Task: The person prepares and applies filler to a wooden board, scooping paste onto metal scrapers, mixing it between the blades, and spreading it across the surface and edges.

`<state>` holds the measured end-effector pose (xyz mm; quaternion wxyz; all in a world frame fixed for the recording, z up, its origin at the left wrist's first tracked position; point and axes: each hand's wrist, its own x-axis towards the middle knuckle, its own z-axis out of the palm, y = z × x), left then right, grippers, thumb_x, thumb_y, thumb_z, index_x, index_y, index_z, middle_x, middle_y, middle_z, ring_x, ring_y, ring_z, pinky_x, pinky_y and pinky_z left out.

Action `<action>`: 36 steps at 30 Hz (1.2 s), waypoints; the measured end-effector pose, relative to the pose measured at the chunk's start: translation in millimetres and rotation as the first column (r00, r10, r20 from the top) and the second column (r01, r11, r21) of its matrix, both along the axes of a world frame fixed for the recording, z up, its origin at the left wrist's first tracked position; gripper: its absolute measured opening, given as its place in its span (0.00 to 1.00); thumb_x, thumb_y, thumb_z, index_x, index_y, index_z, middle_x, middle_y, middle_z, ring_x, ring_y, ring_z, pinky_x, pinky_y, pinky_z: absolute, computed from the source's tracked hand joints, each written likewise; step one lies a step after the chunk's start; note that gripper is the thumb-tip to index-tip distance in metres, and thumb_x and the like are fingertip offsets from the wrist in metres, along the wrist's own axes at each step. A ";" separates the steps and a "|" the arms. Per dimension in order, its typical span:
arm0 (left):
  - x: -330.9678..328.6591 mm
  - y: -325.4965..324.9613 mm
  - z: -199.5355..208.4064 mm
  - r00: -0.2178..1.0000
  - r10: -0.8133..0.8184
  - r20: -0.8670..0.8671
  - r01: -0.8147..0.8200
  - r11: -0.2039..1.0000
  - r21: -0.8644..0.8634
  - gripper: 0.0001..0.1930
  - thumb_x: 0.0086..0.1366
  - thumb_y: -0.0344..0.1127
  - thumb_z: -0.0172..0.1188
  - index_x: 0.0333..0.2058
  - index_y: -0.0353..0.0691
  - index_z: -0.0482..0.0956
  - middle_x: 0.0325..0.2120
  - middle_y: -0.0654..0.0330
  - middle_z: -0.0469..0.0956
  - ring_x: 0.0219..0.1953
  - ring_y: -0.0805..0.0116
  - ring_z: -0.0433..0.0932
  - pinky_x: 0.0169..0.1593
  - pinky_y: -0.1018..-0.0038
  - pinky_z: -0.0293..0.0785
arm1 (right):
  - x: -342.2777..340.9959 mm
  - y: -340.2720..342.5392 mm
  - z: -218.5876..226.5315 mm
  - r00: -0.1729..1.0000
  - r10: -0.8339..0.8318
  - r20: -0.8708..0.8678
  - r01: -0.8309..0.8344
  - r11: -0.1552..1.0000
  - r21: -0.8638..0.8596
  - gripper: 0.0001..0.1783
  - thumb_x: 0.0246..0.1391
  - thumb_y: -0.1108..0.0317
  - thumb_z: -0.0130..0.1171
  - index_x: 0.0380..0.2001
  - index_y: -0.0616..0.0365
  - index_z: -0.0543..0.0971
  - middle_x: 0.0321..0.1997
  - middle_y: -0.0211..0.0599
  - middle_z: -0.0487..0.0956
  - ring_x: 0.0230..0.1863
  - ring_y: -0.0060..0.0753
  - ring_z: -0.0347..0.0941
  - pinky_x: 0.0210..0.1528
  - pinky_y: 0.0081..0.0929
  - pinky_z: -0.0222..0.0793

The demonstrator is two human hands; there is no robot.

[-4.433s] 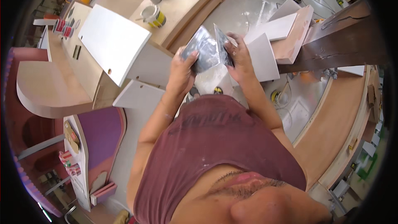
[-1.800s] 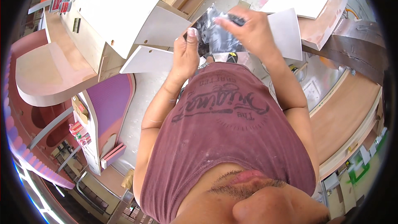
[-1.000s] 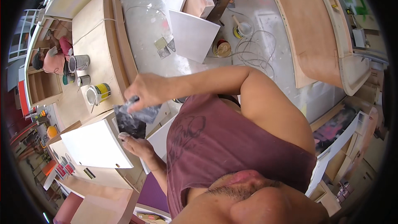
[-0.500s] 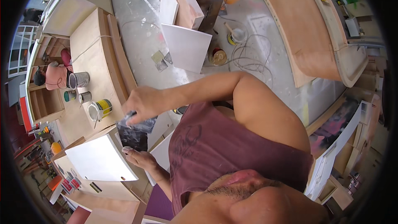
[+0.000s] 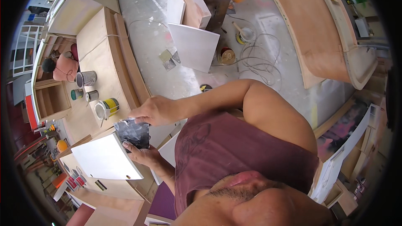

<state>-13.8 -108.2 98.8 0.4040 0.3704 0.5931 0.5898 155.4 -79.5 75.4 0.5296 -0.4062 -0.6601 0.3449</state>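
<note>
My left hand [image 5: 144, 155] grips the lower edge of a flat dark spreader plate [image 5: 132, 134], smeared with whitish filler, with the thumb on its face. Above it, my right hand [image 5: 155, 111] is closed at the plate's upper edge, on a second flat spreader mostly hidden by the fingers and overlapping the plate. Beside both hands lies a smooth white panel [image 5: 106, 157] on a wooden cabinet. Just left of my right hand, a yellow-labelled can [image 5: 108, 109] holds pale paste and a stick.
A grey bucket [image 5: 86, 78] and small cans [image 5: 91, 96] stand on the wooden counter [image 5: 100, 42]. A co-worker [image 5: 66, 68] crouches behind it. On the floor are a leaning white board [image 5: 194, 46], a can with a brush [image 5: 247, 35] and coiled cable [image 5: 261, 65]. A curved wooden counter [image 5: 305, 29] stands right.
My right hand has shifted right, and its spreader now mostly disappears behind the fingers. The plate in my left hand is raised and more fully visible. The whole view has shifted slightly.
</note>
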 end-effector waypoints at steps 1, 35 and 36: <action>-0.5 0.9 0.9 1.000 0.000 -0.004 0.000 1.000 0.003 0.31 0.68 0.52 0.53 0.50 0.22 0.68 0.45 0.47 0.73 0.43 0.60 0.76 0.46 0.68 0.75 | 1.1 -0.8 -1.4 0.996 0.032 0.083 -0.029 0.999 -0.042 0.11 0.56 0.64 0.57 0.43 0.49 0.77 0.24 0.45 0.78 0.27 0.49 0.77 0.31 0.41 0.71; 40.4 10.5 -26.1 0.930 -0.064 0.361 0.107 0.989 -0.100 0.16 0.66 0.40 0.57 0.43 0.30 0.75 0.36 0.56 0.80 0.35 0.68 0.80 0.36 0.72 0.77 | 48.9 -2.2 -25.6 0.620 0.036 -0.784 -0.501 0.788 -0.359 0.27 0.61 0.52 0.54 0.57 0.56 0.70 0.56 0.33 0.74 0.60 0.32 0.66 0.58 0.36 0.68; 37.6 9.3 -36.5 0.944 -0.035 0.328 0.067 0.994 -0.085 0.15 0.65 0.37 0.59 0.43 0.29 0.74 0.37 0.55 0.79 0.36 0.68 0.80 0.41 0.70 0.77 | 37.7 4.0 -53.5 0.830 0.164 -0.532 -0.355 0.892 -0.280 0.23 0.61 0.59 0.56 0.55 0.57 0.72 0.56 0.32 0.74 0.59 0.30 0.67 0.58 0.34 0.68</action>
